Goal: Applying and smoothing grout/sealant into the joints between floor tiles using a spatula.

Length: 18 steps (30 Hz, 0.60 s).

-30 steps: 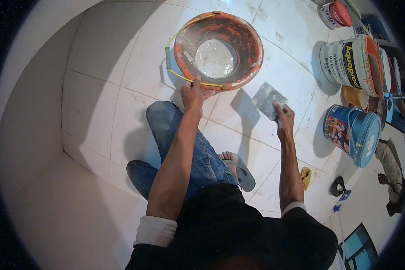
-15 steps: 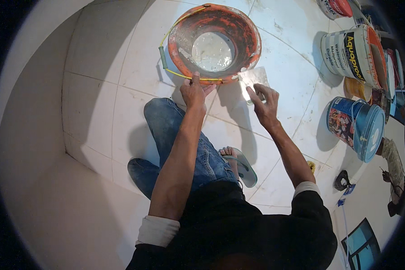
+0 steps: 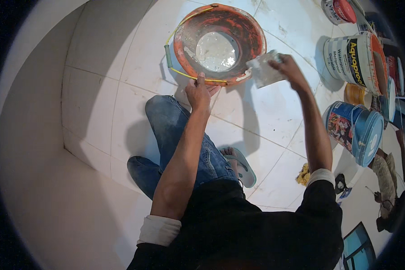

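An orange bucket (image 3: 253, 33), smeared with dried residue, stands on the tiled floor in front of me. Wet whitish paste (image 3: 215, 50) lies in its bottom. Its yellow wire handle, with a green grip (image 3: 168, 56), hangs over the left and near side. My left hand (image 3: 199, 93) is closed on the near rim, thumb on top and fingers beneath. In my right hand (image 3: 291, 72) is a flat, pale putty scraper (image 3: 266, 75), its blade against or just beside the bucket's right rim. White paste clings to the rim by the blade.
To the right stand a white tub (image 3: 346, 60) with an orange inside, a lidded blue pail (image 3: 346, 128) and a red-lidded can (image 3: 339, 11). A yellow sponge-like lump (image 3: 303, 174) lies near my right elbow. A wall (image 3: 29, 148) runs along the left.
My right hand has swung up and to the right with the scraper, turning the blade toward the bucket. My left hand keeps its hold on the rim.
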Motion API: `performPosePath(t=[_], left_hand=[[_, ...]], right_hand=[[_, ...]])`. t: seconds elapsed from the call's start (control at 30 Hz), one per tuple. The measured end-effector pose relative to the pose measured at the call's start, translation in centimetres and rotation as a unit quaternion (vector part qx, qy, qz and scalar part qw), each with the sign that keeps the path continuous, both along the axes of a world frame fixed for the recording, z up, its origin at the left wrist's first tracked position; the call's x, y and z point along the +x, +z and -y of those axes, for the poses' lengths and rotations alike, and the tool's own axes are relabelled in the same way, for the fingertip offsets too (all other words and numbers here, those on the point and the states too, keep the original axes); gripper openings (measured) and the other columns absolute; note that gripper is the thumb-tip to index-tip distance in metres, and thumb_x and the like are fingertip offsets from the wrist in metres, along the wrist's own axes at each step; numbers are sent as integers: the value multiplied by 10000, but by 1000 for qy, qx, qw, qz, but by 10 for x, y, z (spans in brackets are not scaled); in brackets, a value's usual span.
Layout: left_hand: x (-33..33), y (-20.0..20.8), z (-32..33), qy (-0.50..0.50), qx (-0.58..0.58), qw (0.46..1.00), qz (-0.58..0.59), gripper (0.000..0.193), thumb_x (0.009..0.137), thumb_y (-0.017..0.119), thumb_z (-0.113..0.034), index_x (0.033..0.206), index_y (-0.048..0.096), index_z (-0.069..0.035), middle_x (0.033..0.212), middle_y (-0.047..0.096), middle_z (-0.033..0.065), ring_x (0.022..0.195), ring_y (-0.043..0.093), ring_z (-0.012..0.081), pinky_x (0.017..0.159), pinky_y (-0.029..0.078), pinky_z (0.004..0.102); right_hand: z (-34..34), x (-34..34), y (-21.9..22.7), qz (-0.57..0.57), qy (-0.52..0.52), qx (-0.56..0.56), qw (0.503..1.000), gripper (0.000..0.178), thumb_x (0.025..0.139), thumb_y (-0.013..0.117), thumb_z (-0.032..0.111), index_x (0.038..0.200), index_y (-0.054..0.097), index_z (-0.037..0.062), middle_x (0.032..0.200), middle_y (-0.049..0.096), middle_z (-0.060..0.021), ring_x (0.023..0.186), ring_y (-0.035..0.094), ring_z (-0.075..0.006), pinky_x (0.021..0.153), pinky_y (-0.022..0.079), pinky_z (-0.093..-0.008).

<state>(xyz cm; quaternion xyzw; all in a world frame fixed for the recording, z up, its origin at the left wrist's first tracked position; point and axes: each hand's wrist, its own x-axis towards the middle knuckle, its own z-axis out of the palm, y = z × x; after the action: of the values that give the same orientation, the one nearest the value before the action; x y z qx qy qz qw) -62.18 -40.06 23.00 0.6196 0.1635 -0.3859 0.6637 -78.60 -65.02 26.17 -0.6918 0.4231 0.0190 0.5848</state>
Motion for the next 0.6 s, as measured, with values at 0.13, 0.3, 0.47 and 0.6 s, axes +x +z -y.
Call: performPosePath(t=[0.13, 0.3, 0.47, 0.6], left_hand=[[1, -6, -1, -3, 0, 1000, -16, 360, 1023, 550, -238, 1175, 490, 82, 1011, 637, 206, 770, 722, 295, 653, 655, 355], [8, -3, -17, -101, 8, 993, -55, 521, 970, 634, -369, 1270, 471, 23, 1082, 646, 255, 754, 731, 307, 624, 653, 389], [4, 22, -39, -87, 18, 996, -28, 613, 911, 699, -450, 1308, 479, -38, 1115, 632, 164, 842, 709, 277, 668, 642, 421], [-1, 45, -66, -114, 9, 993, -2, 407, 939, 678, -309, 1245, 519, -93, 1108, 629, 137, 842, 697, 258, 676, 638, 419]], right_hand=[[-36, 31, 2, 24, 61, -99, 993, 339, 899, 653, 261, 1000, 680, -61, 820, 698, -151, 716, 642, -256, 674, 503, -401], [-60, 65, 50, -66, 141, -409, 899, 296, 941, 583, 238, 1184, 661, 87, 934, 714, -200, 848, 682, -409, 737, 534, -482], [-73, 82, 77, -29, 159, -464, 871, 306, 897, 626, 212, 1190, 664, 133, 944, 717, -165, 848, 696, -359, 698, 533, -487], [-78, 77, 81, 56, 98, -511, 852, 229, 877, 636, 130, 1105, 652, 133, 1003, 694, -151, 849, 671, -383, 709, 530, -491]])
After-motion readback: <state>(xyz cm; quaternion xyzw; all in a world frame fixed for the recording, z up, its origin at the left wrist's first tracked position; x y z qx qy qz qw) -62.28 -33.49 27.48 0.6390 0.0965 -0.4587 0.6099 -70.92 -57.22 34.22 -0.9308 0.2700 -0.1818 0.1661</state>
